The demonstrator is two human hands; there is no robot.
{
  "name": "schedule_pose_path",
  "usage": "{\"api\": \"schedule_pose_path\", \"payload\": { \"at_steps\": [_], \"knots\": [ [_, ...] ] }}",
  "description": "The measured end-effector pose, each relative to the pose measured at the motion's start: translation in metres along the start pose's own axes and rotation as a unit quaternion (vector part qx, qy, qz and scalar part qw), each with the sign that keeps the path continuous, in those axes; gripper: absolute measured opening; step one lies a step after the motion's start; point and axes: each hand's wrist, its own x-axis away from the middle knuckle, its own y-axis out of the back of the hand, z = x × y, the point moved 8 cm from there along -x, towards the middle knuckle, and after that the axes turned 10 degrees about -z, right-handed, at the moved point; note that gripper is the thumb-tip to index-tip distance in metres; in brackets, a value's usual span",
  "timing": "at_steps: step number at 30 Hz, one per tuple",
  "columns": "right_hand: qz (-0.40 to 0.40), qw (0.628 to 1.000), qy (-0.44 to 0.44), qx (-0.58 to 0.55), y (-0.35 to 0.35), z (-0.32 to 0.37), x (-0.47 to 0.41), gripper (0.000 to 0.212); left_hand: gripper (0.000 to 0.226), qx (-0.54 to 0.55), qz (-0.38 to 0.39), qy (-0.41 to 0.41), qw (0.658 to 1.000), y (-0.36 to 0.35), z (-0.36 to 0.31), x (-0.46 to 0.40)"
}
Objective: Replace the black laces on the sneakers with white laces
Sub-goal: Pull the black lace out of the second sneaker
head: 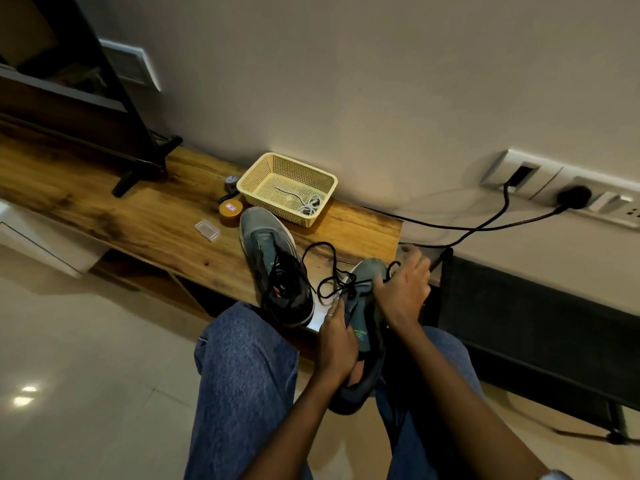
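Observation:
A grey sneaker (367, 336) rests between my knees, its toe pointing toward the wooden table (145, 216). My left hand (337, 344) grips its side near the tongue. My right hand (403, 289) pinches the black lace (329, 268) at the front eyelets. That lace loops loosely over the table edge. A second grey sneaker (273, 261), still threaded with black lace, stands on the table to the left. White laces (304, 202) lie in a yellow plastic basket (256, 176) by the wall.
A round gold tin (230, 212), a small clear plastic box (207, 230) and a TV stand foot (136, 176) sit on the table. Black cables (485, 226) run to wall sockets on the right. A dark rack (540, 323) stands right of the table. Tiled floor lies to the left.

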Motion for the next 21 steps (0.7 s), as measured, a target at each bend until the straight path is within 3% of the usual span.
{"api": "schedule_pose_path", "payload": {
  "at_steps": [2,4,7,10,12,15,18,21],
  "knots": [
    [0.048,0.994,0.091,0.047,-0.008,0.018,0.001,0.054,0.054,0.005,-0.003,0.002,1.0,0.0,0.0,0.0],
    [0.129,0.964,0.183,0.142,-0.028,0.028,0.01,0.041,0.055,0.005,-0.003,0.003,1.0,-0.001,0.0,0.0],
    [0.162,0.929,0.239,0.232,-0.044,0.029,0.012,0.027,0.055,0.007,-0.002,0.006,1.0,0.0,0.0,0.0],
    [0.056,0.973,0.197,0.11,-0.03,0.027,-0.01,0.011,0.053,0.001,0.0,0.008,1.0,0.001,-0.002,0.001],
    [-0.008,0.997,0.056,-0.05,-0.012,0.01,-0.032,0.006,0.053,-0.006,-0.002,0.01,1.0,0.001,-0.001,0.001],
    [-0.023,0.978,-0.097,-0.185,-0.003,-0.01,-0.055,0.007,0.053,-0.012,-0.006,0.013,1.0,0.0,-0.001,0.001],
    [0.035,0.989,-0.059,-0.129,-0.009,-0.008,-0.059,0.027,0.052,-0.011,-0.009,0.015,1.0,0.001,-0.002,0.001],
    [0.112,0.99,0.063,-0.061,-0.017,0.004,-0.038,0.019,0.053,-0.013,-0.008,0.013,1.0,0.003,-0.004,0.0]
  ]
}}
